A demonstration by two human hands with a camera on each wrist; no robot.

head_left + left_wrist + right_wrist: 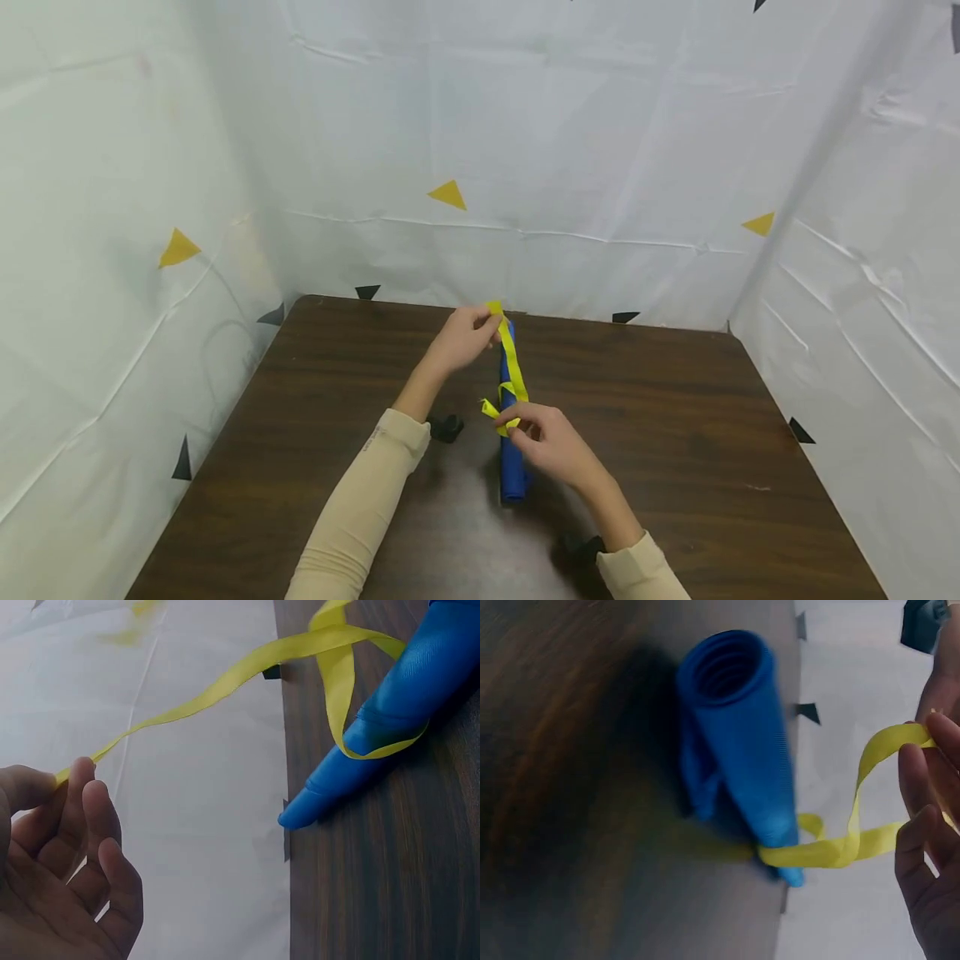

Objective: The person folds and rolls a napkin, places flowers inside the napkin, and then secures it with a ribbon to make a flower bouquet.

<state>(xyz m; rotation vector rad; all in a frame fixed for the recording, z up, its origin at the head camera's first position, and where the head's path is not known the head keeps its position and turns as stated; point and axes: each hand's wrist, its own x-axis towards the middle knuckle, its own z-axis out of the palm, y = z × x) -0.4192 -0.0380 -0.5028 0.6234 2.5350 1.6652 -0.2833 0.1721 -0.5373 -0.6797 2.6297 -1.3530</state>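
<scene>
A blue rolled-up cloth (pixel 513 477) lies lengthwise on the brown table, its coiled end showing in the right wrist view. A yellow ribbon (pixel 512 360) loops around the roll (pixel 352 761). My left hand (pixel 465 337) pinches one length of the ribbon between thumb and forefinger, beyond the roll's far part. That length runs taut-looking but slightly curved in the left wrist view. Nearer me, my right hand (pixel 553 442) pinches the other length of ribbon (pixel 862 776) above the roll, with a short tail sticking out leftward. The ribbon's underside pass is hidden beneath the roll.
The dark wooden table (pixel 675 433) is bordered by white sheeting (pixel 600 150) at the back and both sides. Black and yellow triangular markers dot the sheeting. Dark wrist devices (pixel 447 428) sit by both forearms.
</scene>
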